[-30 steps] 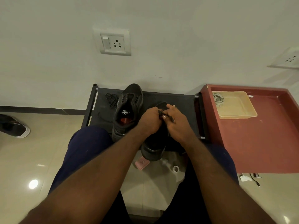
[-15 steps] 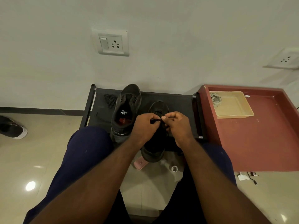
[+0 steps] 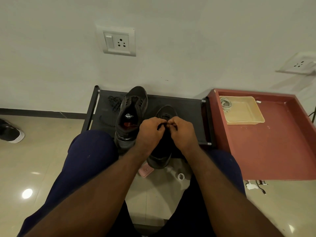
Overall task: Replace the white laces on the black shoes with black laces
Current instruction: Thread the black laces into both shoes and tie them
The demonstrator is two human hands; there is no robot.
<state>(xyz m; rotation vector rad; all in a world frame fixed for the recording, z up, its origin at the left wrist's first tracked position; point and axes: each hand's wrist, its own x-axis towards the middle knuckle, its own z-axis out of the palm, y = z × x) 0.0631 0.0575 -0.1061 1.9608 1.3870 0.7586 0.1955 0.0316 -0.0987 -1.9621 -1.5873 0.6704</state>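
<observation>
Two black shoes stand on a low black rack (image 3: 186,108). The left shoe (image 3: 131,110) has no lace and shows its insole. The right shoe (image 3: 162,151) lies under my hands, toe toward the wall. My left hand (image 3: 150,132) and my right hand (image 3: 181,132) meet over its tongue, fingers curled, pinching a black lace (image 3: 165,124) between the fingertips. A loose black lace (image 3: 114,103) lies bunched on the rack at the back left. White laces (image 3: 225,103) sit coiled in a beige tray (image 3: 246,115).
A red table (image 3: 273,142) stands to the right and holds the beige tray. A pink object (image 3: 145,170) and a small tape roll (image 3: 180,176) lie on the tiled floor between my knees. Another shoe (image 3: 10,132) is at the far left.
Both hands have drawn slightly back toward me along the right shoe and come closer together, still working the black lace. The shoe's toe is now uncovered.
</observation>
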